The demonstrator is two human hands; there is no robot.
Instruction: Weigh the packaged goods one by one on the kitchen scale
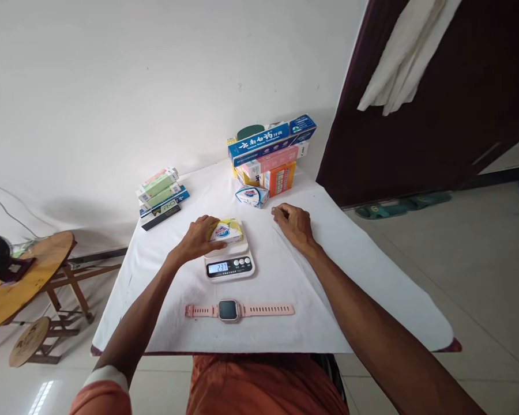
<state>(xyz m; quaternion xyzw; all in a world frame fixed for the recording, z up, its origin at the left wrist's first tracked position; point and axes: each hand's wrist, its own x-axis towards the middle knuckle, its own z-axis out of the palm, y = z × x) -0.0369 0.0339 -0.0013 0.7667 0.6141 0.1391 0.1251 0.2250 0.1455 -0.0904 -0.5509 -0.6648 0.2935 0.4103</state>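
A yellow and white soap box (pixel 225 231) rests on the white kitchen scale (pixel 230 270), whose lit display seems to read 237. My left hand (pixel 200 236) grips the box at its left end, fingers behind and thumb in front. To the right, my right hand (pixel 294 225) lies on the cloth with its fingers curled in and nothing visible in them. Just beyond it sits a blue and white soap box (pixel 252 196). Nearer to me, a smartwatch with a pink strap (pixel 228 310) is stretched out flat in front of the scale.
Toothpaste boxes (pixel 272 140) and other cartons are stacked at the table's back. Several slim boxes (pixel 161 197) form a pile at the back left. A white cloth (pixel 285 323) covers the table. A wooden stool (pixel 34 276) with a fan stands left; slippers (pixel 383 211) lie right.
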